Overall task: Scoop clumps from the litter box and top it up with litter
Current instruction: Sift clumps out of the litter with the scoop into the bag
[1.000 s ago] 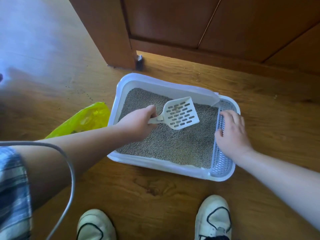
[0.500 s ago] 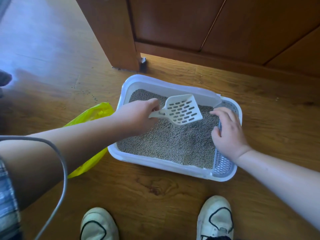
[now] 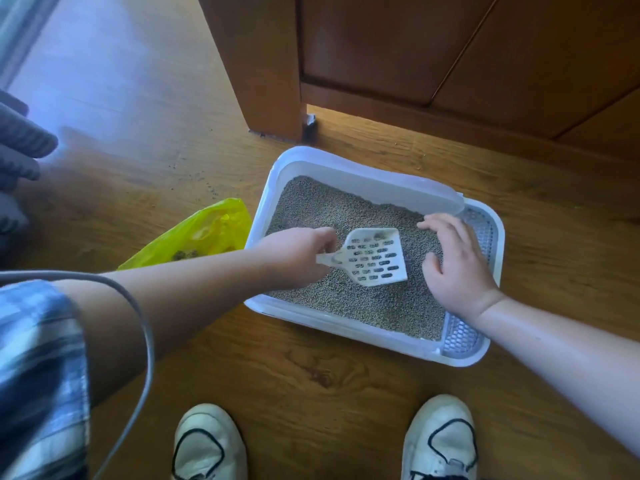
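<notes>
A white litter box point(image 3: 349, 327) sits on the wooden floor, filled with grey litter point(image 3: 346, 209). My left hand point(image 3: 294, 254) grips the handle of a white slotted scoop point(image 3: 375, 259), whose blade lies flat over the middle of the litter. My right hand point(image 3: 457, 268) hovers over the litter at the box's right side, fingers spread and lightly bent, holding nothing. A perforated grate strip point(image 3: 460, 337) runs along the box's right end.
A yellow plastic bag point(image 3: 204, 233) lies open on the floor left of the box, with dark clumps inside. A wooden door and frame point(image 3: 263, 64) stand right behind the box. My two white shoes point(image 3: 207, 445) are at the near edge. Spilled grains dot the floor.
The scoop has come down and nearer, now level over the litter. My right hand has left the grate edge and moved inward over the litter.
</notes>
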`<control>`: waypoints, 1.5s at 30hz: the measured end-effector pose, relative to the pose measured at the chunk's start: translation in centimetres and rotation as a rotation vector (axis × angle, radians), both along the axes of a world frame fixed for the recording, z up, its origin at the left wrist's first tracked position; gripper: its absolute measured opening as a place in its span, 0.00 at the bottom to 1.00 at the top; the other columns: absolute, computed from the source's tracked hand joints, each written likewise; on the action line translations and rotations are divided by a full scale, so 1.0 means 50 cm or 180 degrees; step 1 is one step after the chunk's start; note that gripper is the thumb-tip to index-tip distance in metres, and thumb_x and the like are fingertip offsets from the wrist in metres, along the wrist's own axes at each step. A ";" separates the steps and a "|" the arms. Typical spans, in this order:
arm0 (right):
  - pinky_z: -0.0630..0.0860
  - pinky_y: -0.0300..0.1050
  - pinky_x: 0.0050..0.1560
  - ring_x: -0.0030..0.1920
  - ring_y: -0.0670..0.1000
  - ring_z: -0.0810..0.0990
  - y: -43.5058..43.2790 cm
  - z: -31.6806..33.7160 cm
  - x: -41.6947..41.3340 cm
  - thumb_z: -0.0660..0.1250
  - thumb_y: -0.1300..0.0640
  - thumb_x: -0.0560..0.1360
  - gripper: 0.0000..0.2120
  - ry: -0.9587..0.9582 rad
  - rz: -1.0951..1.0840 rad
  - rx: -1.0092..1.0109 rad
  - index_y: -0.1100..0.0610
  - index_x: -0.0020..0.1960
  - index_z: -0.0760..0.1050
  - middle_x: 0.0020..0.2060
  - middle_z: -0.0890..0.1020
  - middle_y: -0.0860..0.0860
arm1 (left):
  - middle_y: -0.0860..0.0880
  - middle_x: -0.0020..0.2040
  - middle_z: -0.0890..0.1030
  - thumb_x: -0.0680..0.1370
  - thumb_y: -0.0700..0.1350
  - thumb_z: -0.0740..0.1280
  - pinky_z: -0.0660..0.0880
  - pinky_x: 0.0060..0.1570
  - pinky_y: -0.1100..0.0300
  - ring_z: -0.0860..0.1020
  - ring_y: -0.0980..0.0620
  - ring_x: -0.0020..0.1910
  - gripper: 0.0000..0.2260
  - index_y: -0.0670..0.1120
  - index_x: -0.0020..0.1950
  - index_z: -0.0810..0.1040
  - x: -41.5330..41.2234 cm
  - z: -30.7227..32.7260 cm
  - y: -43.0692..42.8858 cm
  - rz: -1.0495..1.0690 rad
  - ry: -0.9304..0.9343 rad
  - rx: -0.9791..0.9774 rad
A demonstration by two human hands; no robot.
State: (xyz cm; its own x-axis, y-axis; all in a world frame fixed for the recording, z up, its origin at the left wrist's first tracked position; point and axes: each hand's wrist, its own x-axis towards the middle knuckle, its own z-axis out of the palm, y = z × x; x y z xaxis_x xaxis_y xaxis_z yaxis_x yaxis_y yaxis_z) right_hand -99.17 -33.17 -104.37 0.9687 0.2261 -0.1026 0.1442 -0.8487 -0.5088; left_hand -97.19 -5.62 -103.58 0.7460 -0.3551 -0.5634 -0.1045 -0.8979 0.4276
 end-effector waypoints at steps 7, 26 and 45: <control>0.56 0.41 0.73 0.70 0.51 0.66 0.014 0.003 -0.013 0.62 0.70 0.73 0.22 0.0086 0.0148 0.0004 0.58 0.65 0.71 0.66 0.70 0.52 | 0.50 0.52 0.76 0.78 0.48 0.63 0.74 0.42 0.51 0.74 0.46 0.51 0.08 0.49 0.56 0.69 -0.010 -0.091 -0.055 -0.0245 -0.0671 0.0152; 0.58 0.40 0.71 0.68 0.48 0.67 0.016 -0.012 0.000 0.60 0.69 0.73 0.22 0.0325 -0.0129 0.0052 0.56 0.65 0.71 0.64 0.71 0.49 | 0.48 0.57 0.78 0.76 0.52 0.70 0.70 0.56 0.49 0.74 0.44 0.59 0.18 0.48 0.61 0.70 -0.002 -0.109 -0.024 -0.0752 -0.0448 0.0770; 0.68 0.36 0.58 0.55 0.47 0.73 0.123 0.100 0.053 0.60 0.65 0.75 0.15 -0.0645 0.0369 0.0821 0.59 0.60 0.75 0.53 0.74 0.47 | 0.55 0.49 0.75 0.77 0.52 0.68 0.71 0.53 0.55 0.71 0.49 0.52 0.12 0.54 0.60 0.76 -0.041 0.143 0.154 -0.0181 -0.1146 -0.0151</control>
